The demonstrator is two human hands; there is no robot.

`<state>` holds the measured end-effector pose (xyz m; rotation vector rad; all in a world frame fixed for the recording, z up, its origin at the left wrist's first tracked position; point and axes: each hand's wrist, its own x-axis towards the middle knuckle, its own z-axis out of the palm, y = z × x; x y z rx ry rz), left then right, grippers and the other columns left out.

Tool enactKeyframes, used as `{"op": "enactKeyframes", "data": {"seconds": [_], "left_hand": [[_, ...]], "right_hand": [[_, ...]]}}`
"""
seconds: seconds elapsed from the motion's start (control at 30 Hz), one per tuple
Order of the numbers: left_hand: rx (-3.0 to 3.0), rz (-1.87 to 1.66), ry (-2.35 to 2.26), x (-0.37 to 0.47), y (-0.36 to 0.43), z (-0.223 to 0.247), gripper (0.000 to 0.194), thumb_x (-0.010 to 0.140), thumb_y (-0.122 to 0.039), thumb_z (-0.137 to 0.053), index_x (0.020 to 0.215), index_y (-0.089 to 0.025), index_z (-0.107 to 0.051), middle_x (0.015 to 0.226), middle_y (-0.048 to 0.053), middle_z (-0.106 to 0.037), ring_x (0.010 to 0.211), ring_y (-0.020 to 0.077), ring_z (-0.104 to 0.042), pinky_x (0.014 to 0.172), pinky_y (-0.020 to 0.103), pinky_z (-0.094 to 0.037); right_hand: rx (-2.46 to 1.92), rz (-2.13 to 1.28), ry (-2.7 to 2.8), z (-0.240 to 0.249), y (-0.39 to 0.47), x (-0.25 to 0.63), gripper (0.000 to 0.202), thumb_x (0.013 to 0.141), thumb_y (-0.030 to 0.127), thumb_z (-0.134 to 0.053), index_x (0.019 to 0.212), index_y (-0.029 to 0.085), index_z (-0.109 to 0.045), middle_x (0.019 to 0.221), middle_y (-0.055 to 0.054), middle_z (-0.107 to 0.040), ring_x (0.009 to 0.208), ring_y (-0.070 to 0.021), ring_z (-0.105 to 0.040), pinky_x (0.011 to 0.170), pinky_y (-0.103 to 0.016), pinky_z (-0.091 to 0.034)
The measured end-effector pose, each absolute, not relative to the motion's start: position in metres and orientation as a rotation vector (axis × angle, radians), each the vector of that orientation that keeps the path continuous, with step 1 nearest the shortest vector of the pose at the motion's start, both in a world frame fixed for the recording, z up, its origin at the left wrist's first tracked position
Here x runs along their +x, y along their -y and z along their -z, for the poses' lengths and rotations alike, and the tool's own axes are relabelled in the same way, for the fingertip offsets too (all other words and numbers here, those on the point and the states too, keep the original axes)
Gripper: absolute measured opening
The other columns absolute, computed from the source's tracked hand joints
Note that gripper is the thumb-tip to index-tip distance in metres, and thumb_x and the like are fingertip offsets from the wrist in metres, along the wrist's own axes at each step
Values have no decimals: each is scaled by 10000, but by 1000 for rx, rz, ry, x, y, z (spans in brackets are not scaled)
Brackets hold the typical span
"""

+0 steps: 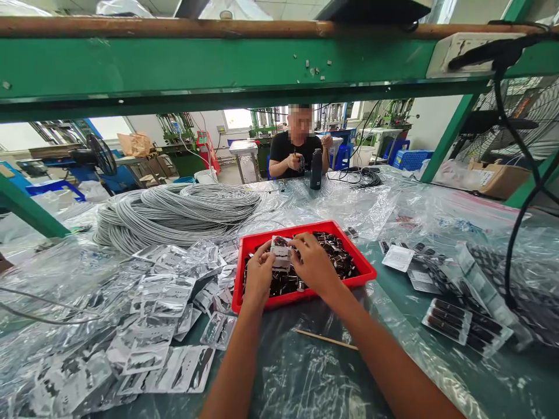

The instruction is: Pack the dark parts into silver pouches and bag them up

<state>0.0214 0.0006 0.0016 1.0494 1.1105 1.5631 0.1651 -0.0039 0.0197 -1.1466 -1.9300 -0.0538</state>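
Between my two hands is a small clear plastic packet point(280, 259) with a white printed band and something dark inside. My left hand point(261, 269) pinches its left edge. The fingers of my right hand point(312, 262) are closed at its right edge, partly hiding it. Both hands are over a red tray point(364, 278) filled with small dark brown or black parts point(334, 247), too small to name. Left of the tray spreads a pile of flat silvery-clear packets point(168, 297). A thin wooden stick point(327, 339) lies in front of the tray.
A large coil of grey cable point(174, 209) lies behind the packets. Dark strips in clear packaging point(465, 326) lie at right, near a hanging black cable point(509, 250). A green beam point(218, 67) crosses above. Across the table sits a person point(297, 151) behind a dark bottle point(316, 170).
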Motion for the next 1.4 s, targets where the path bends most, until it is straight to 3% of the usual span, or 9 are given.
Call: {"op": "enactKeyframes", "data": {"seconds": [0.2, 0.37, 0.53, 0.63, 0.8, 0.9, 1.1, 1.23, 1.4], "left_hand": [[1065, -1621, -1014, 31, 6, -3, 500, 639, -319, -769, 1101, -151, -680, 879, 45, -718, 812, 153, -657, 753, 254, -486], [1178, -1538, -947, 22, 6, -8, 456, 654, -331, -779, 1072, -171, -689, 887, 39, -727, 796, 162, -664, 748, 274, -512], [1427, -1503, -1199, 15, 5, -14, 364, 712, -375, -726, 1017, -177, -711, 823, 41, -724, 784, 194, -667, 727, 302, -508], [1490, -1563, -1488, 12, 3, -11, 280, 753, -371, -668, 938, -174, -740, 818, 62, -734, 755, 210, -665, 723, 324, -506], [1352, -1647, -1565, 11, 2, -5, 386, 798, -420, -621, 1047, -148, -736, 872, 92, -736, 750, 211, -659, 700, 326, -514], [1218, -1617, -1322, 18, 3, -7, 495, 758, -431, -683, 1167, -154, -691, 863, 63, -721, 742, 181, -651, 685, 301, -527], [1007, -1529, -927, 28, 5, -8, 671, 676, -415, -795, 1278, -174, -620, 875, 27, -712, 828, 152, -664, 840, 323, -540], [1055, -1578, -1008, 26, 5, -4, 663, 680, -419, -792, 1271, -169, -630, 803, 4, -697, 684, 108, -613, 738, 268, -511], [1177, -1586, -934, 23, 8, -9, 566, 697, -376, -788, 1220, -193, -672, 833, 12, -693, 748, 125, -615, 753, 261, -493]], "right_hand": [[-1222, -24, 1868, -7, 13, 139, 262, 928, 172, -521, 1140, 109, -661, 1135, -174, -662, 1065, -288, -604, 960, -437, -499], [-1103, -323, 1785, -12, 5, 152, 134, 921, 260, -606, 932, 166, -700, 916, -84, -732, 837, -218, -683, 795, -331, -547], [-1085, -454, 1860, -13, -7, 173, 179, 850, 118, -596, 946, 167, -739, 882, -60, -758, 744, -186, -703, 735, -286, -559], [-1118, -372, 1924, -12, -10, 180, 300, 822, 51, -541, 1025, 157, -735, 972, -79, -751, 850, -203, -703, 834, -328, -565], [-1094, 3, 1995, -12, 1, 165, 349, 864, 106, -550, 1192, 133, -663, 1221, -157, -628, 1169, -274, -563, 1018, -440, -494], [-1079, 72, 2069, -11, 7, 154, 301, 916, 182, -573, 1205, 177, -658, 1203, -142, -628, 1127, -269, -570, 989, -436, -513], [-1184, 148, 2023, -8, 4, 159, 285, 954, 142, -502, 1174, 189, -676, 1222, -141, -627, 1122, -276, -581, 933, -409, -536], [-1139, -1, 1980, -4, 6, 152, 275, 934, 141, -515, 1162, 156, -669, 1173, -151, -658, 1075, -263, -622, 955, -412, -519], [-1061, -301, 1756, -7, 11, 146, 195, 924, 258, -565, 1027, 150, -690, 1017, -109, -719, 951, -229, -676, 888, -352, -530]]}}
